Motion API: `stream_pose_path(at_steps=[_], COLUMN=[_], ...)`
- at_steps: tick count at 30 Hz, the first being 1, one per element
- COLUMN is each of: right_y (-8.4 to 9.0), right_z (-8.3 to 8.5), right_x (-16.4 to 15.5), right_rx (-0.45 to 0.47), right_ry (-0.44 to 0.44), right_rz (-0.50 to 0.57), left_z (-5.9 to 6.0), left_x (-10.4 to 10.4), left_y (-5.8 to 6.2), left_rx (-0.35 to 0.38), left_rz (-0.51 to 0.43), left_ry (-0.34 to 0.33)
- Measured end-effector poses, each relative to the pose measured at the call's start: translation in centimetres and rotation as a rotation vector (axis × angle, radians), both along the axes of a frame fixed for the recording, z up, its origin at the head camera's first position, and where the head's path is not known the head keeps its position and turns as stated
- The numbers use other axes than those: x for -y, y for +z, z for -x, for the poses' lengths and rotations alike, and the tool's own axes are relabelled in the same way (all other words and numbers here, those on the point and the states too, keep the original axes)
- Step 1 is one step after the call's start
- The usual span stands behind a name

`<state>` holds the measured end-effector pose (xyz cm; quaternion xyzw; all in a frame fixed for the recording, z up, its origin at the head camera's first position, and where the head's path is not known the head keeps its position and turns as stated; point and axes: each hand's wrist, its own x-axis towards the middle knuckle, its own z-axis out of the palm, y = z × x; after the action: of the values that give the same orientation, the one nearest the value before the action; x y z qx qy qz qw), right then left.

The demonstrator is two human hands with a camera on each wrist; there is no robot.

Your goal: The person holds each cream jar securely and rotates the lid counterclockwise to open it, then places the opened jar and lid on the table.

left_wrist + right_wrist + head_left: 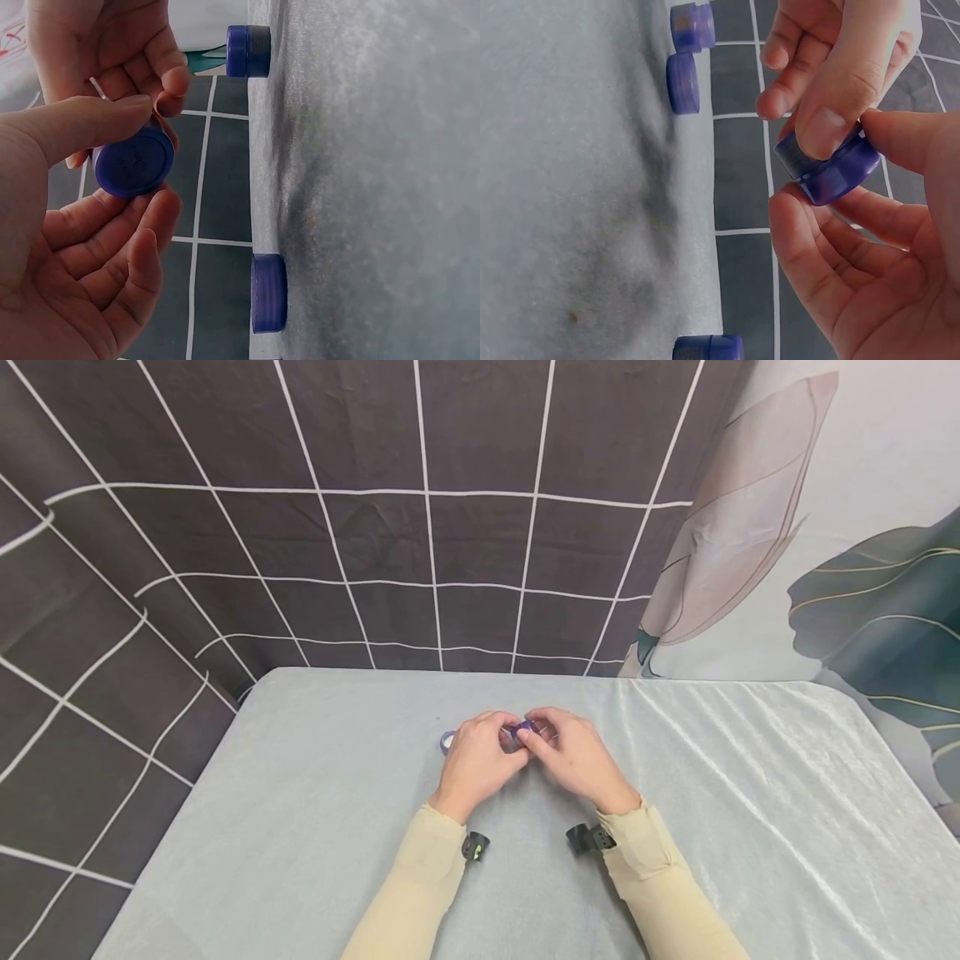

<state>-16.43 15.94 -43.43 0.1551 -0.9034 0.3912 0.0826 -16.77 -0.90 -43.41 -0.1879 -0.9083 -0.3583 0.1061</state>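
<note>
Both hands hold one small round jar, glossy blue-purple with a darker band [829,169], between them over the table. In the left wrist view its flat round end [135,165] faces the camera. My left hand [483,760] grips it from one side, thumb laid across it in that view. From the other side, my right hand [577,752] pinches it between thumb and fingers. Just left of the left hand, a blue round piece with a pale middle [447,742] lies on the cloth.
A pale grey velvet cloth [300,827] covers the table. In the left wrist view, a small blue jar [247,51] and a low blue lid-like disc [270,292] stand on it. Another jar [709,349] shows in the right wrist view. A dark gridded curtain [375,527] hangs behind.
</note>
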Motion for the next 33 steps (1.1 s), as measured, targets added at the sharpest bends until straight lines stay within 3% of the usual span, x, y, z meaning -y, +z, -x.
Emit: stream_pose_path(at_steps=[33], right_y=[0.22], right_z=[-0.02], right_x=[-0.53], right_rx=[-0.027], right_ry=[0.107], right_rz=[0.052], left_z=[0.18], left_x=[0.08], left_y=[-0.23], left_rx=[0.011], left_rz=[-0.016], left_ry=[-0.008])
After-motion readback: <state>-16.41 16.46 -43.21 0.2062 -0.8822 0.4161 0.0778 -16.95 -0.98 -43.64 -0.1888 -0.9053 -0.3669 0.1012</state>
